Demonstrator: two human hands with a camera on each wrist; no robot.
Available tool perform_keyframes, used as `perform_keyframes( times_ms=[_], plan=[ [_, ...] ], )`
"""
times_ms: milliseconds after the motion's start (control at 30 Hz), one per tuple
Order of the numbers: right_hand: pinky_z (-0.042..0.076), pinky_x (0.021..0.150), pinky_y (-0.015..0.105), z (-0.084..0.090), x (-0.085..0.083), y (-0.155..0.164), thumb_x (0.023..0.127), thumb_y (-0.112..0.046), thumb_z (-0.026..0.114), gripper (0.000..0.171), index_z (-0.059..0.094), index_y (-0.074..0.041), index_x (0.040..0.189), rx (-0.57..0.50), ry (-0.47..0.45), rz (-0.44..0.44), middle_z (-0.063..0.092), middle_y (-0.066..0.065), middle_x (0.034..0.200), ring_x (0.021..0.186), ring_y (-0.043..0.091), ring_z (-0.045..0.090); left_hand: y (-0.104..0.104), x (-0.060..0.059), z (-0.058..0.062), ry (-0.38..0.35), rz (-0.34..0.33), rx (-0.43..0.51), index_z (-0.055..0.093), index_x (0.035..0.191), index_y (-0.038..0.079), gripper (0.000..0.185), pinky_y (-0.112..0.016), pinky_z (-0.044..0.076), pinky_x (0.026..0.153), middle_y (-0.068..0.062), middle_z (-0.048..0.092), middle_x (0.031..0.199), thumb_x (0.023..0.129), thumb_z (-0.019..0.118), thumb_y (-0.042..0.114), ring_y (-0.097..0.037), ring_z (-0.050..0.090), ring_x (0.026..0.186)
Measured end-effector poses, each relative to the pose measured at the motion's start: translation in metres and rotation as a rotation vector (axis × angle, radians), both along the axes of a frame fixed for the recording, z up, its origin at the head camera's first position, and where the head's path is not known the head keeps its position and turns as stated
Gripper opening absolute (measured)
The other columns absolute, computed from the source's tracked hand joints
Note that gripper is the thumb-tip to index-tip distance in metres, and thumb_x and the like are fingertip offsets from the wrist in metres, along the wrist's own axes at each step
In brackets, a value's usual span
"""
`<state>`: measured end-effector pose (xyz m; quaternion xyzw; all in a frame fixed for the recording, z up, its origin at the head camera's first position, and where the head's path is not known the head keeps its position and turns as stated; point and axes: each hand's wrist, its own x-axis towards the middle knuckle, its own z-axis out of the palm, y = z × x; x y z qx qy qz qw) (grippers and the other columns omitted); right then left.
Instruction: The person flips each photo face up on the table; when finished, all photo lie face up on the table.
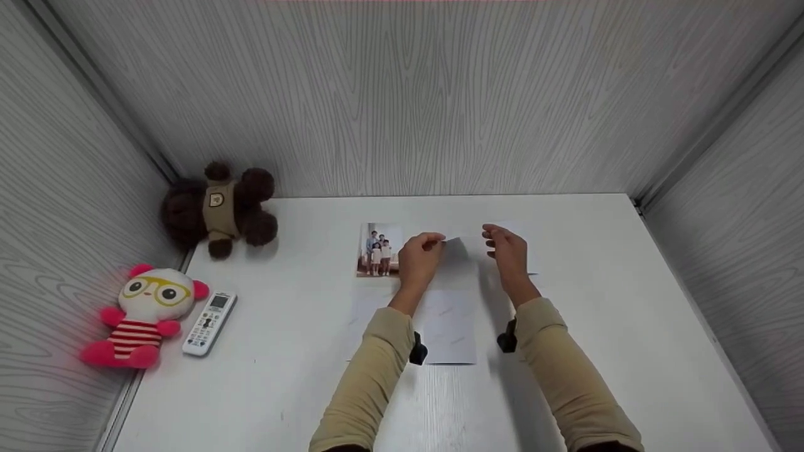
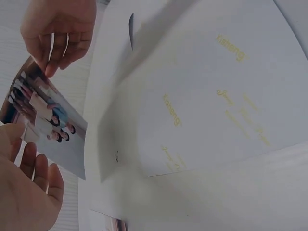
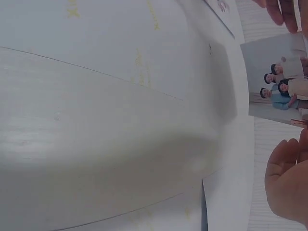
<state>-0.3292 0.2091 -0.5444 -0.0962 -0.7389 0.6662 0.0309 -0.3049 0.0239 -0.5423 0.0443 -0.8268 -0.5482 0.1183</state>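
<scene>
Both of my hands hold a family photo print (image 2: 53,115) above the table, picture side towards the wrist cameras. My left hand (image 1: 419,260) pinches one edge. My right hand (image 1: 512,254) has its fingertips on the opposite edge, with its other fingers loosely curled. In the head view the print's pale back blends into the table. To the left of my left hand lies another family photo (image 1: 369,251), face up and partly covered by that hand. Nearer me, a white print (image 1: 449,326) lies face down, showing yellow lettering in the left wrist view.
Another pale sheet (image 1: 532,251) lies partly behind my right hand, and one more (image 1: 364,314) beside my left forearm. At the left are a brown plush toy (image 1: 220,210), a pink-and-white plush toy (image 1: 144,317) and a white remote control (image 1: 210,323). Grey wood-grain panels (image 1: 402,94) enclose the table.
</scene>
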Motion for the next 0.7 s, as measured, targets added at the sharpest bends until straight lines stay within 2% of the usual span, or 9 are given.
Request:
perform_keyframes(
  times_ms=[100,200,267,500,567,700],
  plan=[
    [0.055,0.092,0.042,0.0,-0.001,-0.001,0.108,-0.023,0.048,0.034,0.07,-0.004,0.126,-0.006,0.009,-0.018,0.07,0.012,0.117,0.092,0.01,0.063,0.003,-0.002,0.004,0.006,0.016,0.033,0.079,0.101,0.015,0.01,-0.029,0.055,0.081,-0.002,0.074,0.098,0.095,0.072,0.019,-0.015,0.066,0.092],
    [0.056,0.081,0.029,0.0,-0.002,-0.003,0.108,-0.023,0.048,0.034,0.07,-0.005,0.126,0.0,-0.002,-0.015,0.071,0.0,0.106,0.091,0.009,0.063,0.005,-0.002,0.008,0.012,0.032,0.072,0.078,0.102,0.013,0.011,-0.029,0.054,0.079,-0.003,0.074,0.097,0.094,0.072,0.02,-0.015,0.066,0.09],
    [0.055,0.077,0.024,0.0,-0.002,-0.004,0.108,-0.023,0.049,0.033,0.069,-0.004,0.126,0.006,-0.017,-0.012,0.071,-0.001,0.105,0.091,0.009,0.062,0.005,-0.002,0.011,0.015,0.038,0.1,0.077,0.103,0.013,0.012,-0.029,0.055,0.078,-0.004,0.074,0.097,0.095,0.072,0.019,-0.015,0.066,0.091],
    [0.056,0.083,0.032,0.0,-0.006,-0.004,0.103,-0.019,0.058,0.024,0.067,-0.001,0.117,0.03,-0.06,0.003,0.064,-0.005,0.095,0.097,0.016,0.059,0.002,-0.004,0.016,0.003,0.017,0.228,0.077,0.108,0.012,0.016,-0.027,0.055,0.078,-0.003,0.075,0.1,0.097,0.07,0.021,-0.015,0.067,0.093],
    [0.056,0.083,0.031,0.002,-0.005,-0.005,0.103,-0.019,0.059,0.026,0.068,-0.001,0.119,0.036,-0.063,0.014,0.064,-0.004,0.096,0.096,0.014,0.058,0.001,-0.004,0.015,-0.003,0.018,0.251,0.077,0.108,0.012,0.017,-0.028,0.055,0.078,-0.003,0.075,0.1,0.097,0.07,0.022,-0.015,0.067,0.093],
    [0.055,0.081,0.028,0.003,-0.004,-0.008,0.103,-0.018,0.058,0.029,0.068,-0.002,0.125,0.029,-0.054,0.026,0.067,0.005,0.108,0.102,0.019,0.059,-0.002,-0.004,0.015,-0.014,0.033,0.27,0.077,0.108,0.011,0.019,-0.029,0.056,0.079,-0.004,0.076,0.1,0.096,0.071,0.026,-0.015,0.068,0.094]
  ],
)
